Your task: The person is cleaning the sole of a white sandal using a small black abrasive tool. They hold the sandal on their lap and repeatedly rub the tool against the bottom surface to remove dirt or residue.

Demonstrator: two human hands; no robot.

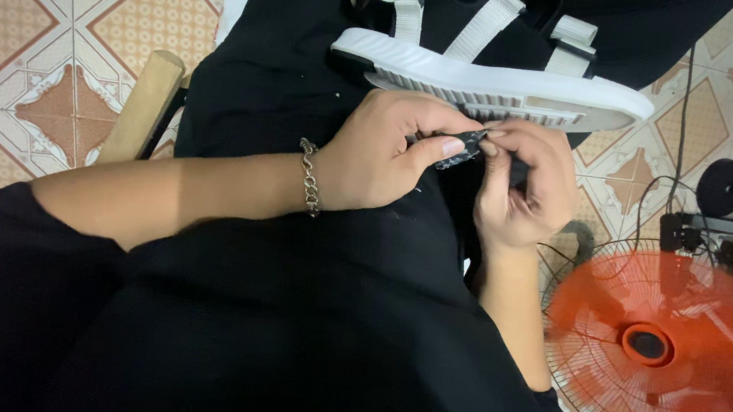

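Evidently mid-trim, the left hand (379,150) and right hand (520,188) both pinch a small dark ragged scrap (463,146) beneath the white strapped ribbed-sole sandal (490,81); steady fingertip control seems needed.

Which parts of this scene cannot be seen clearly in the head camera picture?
- Small dark piece: mostly covered by the left hand and right hand; its kind is unclear.
- White sandal: straps cut off by the top edge.
- Orange fan: cut off at the right and bottom edges.
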